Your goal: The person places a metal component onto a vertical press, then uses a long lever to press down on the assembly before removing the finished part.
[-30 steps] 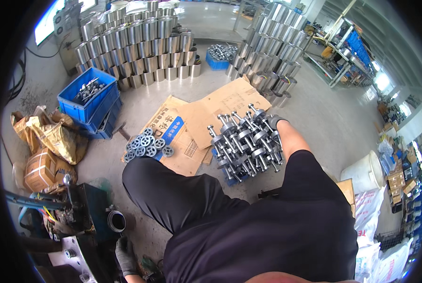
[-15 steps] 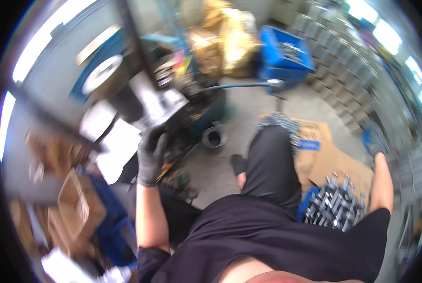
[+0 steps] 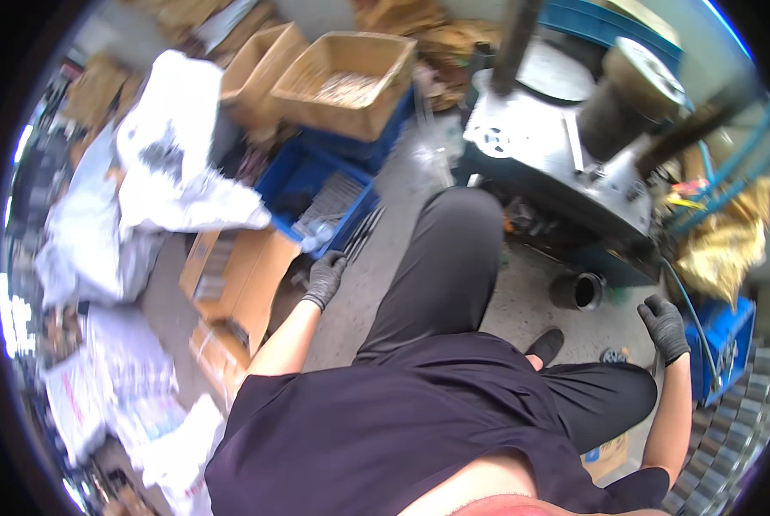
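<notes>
My left hand (image 3: 323, 280), in a dark grey glove, is beside the near corner of a blue crate (image 3: 361, 217). Its fingers point away from me, loosely extended, with nothing visible in them. Several thin dark rods (image 3: 366, 232) lie on the floor along the crate, just past the fingertips. Inside the crate are grey metal parts (image 3: 333, 202) and some clear plastic. My right hand (image 3: 665, 327), gloved the same way, hangs above my right knee with its fingers slightly bent and apart, holding nothing I can see. A blue bin (image 3: 719, 348) stands right of it.
Ahead stands a machine with a metal table (image 3: 540, 155) and upright posts. A dark round pipe piece (image 3: 579, 291) sits on the floor before it. Cardboard boxes (image 3: 346, 103), an open carton (image 3: 243, 288) and white sacks (image 3: 166, 155) crowd the left. Stacked metal blocks (image 3: 746, 413) fill the lower right.
My view has swung left, so the machine now appears to the right. My left hand has left the machine's table for the blue crate. The right hand has come in beside my right knee.
</notes>
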`<state>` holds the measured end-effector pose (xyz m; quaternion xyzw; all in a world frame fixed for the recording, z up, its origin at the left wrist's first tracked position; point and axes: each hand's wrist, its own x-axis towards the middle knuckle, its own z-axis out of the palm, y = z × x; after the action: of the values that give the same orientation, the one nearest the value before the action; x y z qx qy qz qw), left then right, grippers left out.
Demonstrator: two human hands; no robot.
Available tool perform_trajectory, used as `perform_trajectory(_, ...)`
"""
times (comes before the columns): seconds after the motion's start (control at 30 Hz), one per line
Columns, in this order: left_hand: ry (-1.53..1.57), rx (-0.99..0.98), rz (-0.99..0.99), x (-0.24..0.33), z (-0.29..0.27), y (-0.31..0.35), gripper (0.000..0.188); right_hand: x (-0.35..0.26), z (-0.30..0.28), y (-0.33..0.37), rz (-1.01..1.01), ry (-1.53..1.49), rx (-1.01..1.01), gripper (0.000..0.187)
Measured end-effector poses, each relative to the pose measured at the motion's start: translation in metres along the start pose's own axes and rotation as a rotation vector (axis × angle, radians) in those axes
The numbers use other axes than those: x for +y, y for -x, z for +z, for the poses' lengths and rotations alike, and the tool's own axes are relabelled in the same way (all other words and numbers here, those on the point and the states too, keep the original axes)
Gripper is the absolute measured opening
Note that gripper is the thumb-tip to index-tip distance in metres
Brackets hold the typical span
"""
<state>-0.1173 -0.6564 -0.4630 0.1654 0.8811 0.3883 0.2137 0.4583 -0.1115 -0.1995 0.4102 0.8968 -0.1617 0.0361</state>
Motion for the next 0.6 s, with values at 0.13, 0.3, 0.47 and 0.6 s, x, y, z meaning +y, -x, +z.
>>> perform_trajectory(0.13, -0.113, 0.075, -0.241, -0.111, 0.014, 0.069, 0.03, -0.011, 0.042, -0.05, 0.015, -0.267, -0.37, 0.027)
perform_trajectory(0.3, -0.222, -0.141, -0.435, -0.148, 0.035, 0.12, 0.042, 0.001, 0.052, -0.072, 0.075, -0.389, -0.494, 0.03)
perform_trajectory(0.47, -0.363, -0.298, -0.355, -0.13, 0.053, 0.102, 0.043, 0.01, 0.061, -0.095, 0.212, -0.611, -0.466, 0.033)
perform_trajectory(0.6, -0.365, -0.239, -0.279, -0.108, 0.063, 0.06, 0.046, 0.025, 0.063, -0.09, 0.339, -0.565, -0.473, 0.035)
